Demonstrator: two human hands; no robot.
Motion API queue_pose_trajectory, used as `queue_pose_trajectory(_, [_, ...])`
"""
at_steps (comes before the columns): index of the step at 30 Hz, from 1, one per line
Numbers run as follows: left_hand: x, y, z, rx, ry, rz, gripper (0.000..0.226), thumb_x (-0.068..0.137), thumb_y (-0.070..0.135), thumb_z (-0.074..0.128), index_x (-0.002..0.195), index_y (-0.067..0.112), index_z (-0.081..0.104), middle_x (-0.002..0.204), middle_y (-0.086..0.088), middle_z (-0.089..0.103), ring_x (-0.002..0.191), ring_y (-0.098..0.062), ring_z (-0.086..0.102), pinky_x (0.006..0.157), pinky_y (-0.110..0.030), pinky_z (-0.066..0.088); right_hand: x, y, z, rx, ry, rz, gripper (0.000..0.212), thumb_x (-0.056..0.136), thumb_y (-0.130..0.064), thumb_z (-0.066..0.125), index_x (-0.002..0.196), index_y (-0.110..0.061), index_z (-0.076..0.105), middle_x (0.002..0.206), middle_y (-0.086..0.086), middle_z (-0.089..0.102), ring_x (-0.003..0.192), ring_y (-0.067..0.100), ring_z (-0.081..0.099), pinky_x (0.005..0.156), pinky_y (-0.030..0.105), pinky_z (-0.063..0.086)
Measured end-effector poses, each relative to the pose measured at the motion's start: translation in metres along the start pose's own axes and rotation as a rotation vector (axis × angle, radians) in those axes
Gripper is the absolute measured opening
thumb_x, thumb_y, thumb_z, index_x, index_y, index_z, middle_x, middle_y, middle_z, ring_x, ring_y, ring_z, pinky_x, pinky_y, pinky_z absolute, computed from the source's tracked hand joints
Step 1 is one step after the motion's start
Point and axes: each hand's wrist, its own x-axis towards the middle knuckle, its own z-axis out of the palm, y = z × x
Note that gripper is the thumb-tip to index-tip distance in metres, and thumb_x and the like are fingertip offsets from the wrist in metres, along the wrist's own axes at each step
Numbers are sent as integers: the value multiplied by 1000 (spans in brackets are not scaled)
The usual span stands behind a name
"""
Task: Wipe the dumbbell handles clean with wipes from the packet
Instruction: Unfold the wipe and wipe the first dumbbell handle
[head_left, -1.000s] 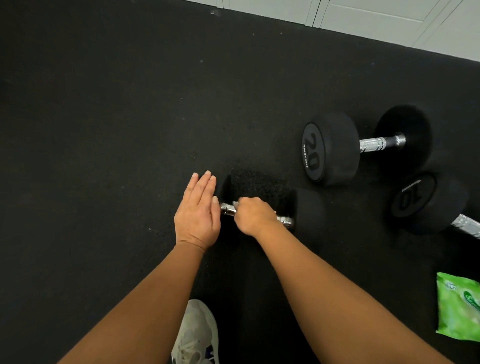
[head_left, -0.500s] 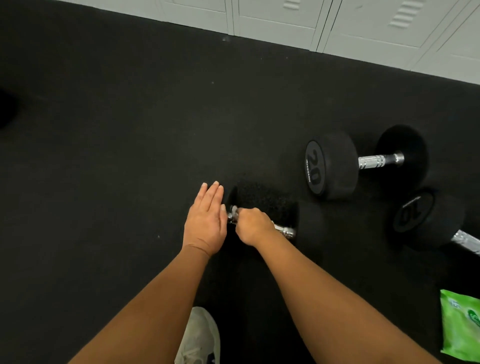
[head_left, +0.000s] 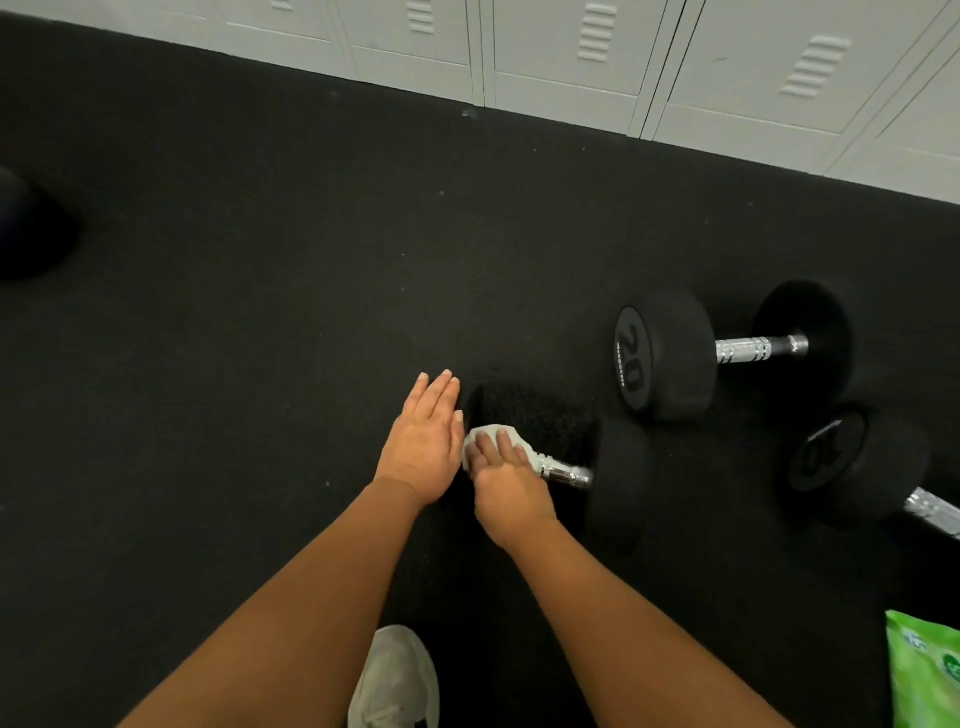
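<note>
Fingers (head_left: 506, 448) of the right hand (head_left: 511, 486): bent down over a white wipe (head_left: 493, 434), which is clamped by them onto the left part of the handle (head_left: 563, 474) of the nearest dumbbell (head_left: 623, 480). The thumb is hidden beneath the hand.

Fingers (head_left: 436, 397) of the left hand (head_left: 423, 441): held straight and together, nothing gripped. The hand is set on edge just left of the wipe, by the dumbbell's left end; whether it touches cannot be told.

Nearest dumbbell: laid on the black rubber floor (head_left: 234, 338) near the centre, handle running left to right. The chrome right stretch of the handle is left bare between the wipe and the right head.

20 dumbbell (head_left: 660, 356): laid on the floor to the far right of the nearest one and apart from it, end plate marked 20 turned left, chrome handle exposed.

10 dumbbell (head_left: 857, 460): laid at the right, on the near side of the 20 dumbbell; its handle is cut off by the right edge.

Wipes packet (head_left: 924, 670): green, laid on the floor at the near right corner, well apart from both hands, partly cut off by the edge.

White shoe (head_left: 395, 680): seen at the near edge between the two forearms.

Pale lockers (head_left: 571, 62): ranged along the far edge of the floor.

Dark rounded object (head_left: 26, 228): at the left edge, not identifiable.
</note>
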Motion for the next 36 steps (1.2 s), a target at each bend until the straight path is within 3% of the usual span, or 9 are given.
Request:
queue_pose_trajectory(4, [8, 2, -3, -8, -21, 14, 50, 103, 31, 22, 150, 14, 18, 159, 1, 12, 147, -15, -2, 120, -31, 7, -13, 14, 6, -65, 15, 64, 60, 99, -14, 31, 151, -10, 1, 159, 9, -6, 145, 30, -10, 118, 41, -2])
queue_pose_trajectory(11, [19, 6, -12, 0, -32, 20, 50, 103, 30, 24, 149, 11, 22, 158, -2, 18, 147, -17, 3, 120, -29, 4, -1, 16, -1, -169, -26, -104, 61, 98, -12, 31, 151, -12, 0, 159, 6, -10, 145, 29, -15, 117, 41, -4])
queue_pose_trajectory(19, [28, 10, -16, 29, -57, 30, 49, 104, 29, 22, 149, 9, 21, 158, -3, 17, 147, -17, 3, 118, -26, 0, -15, 24, 11, -209, -14, -92, 59, 99, -16, 28, 150, -10, -2, 158, 8, -14, 136, 27, -27, 115, 43, -9])
queue_pose_trajectory(23, [31, 10, -17, 30, -90, 19, 50, 103, 30, 22, 149, 11, 20, 158, -3, 17, 147, -18, 3, 120, -30, 5, 0, 28, 1, -320, -45, -221, 56, 100, -18, 28, 151, -10, 6, 159, 6, -9, 143, 29, -19, 117, 43, -6])
queue_pose_trajectory(30, [37, 12, -16, 21, -80, 9, 50, 103, 30, 23, 148, 10, 23, 157, -4, 21, 147, -18, 6, 120, -29, 5, -16, 33, 9, -198, -45, -74, 59, 100, -16, 26, 150, -11, -4, 158, 5, -15, 142, 31, -21, 119, 45, -4])
queue_pose_trajectory(36, [39, 15, -17, 32, -74, 14, 49, 103, 28, 24, 148, 8, 25, 156, -5, 23, 146, -19, 8, 119, -28, 5, -6, 34, 3, -138, -19, -96, 63, 98, -16, 31, 151, -15, -3, 159, 1, -12, 144, 28, -19, 118, 42, -6])
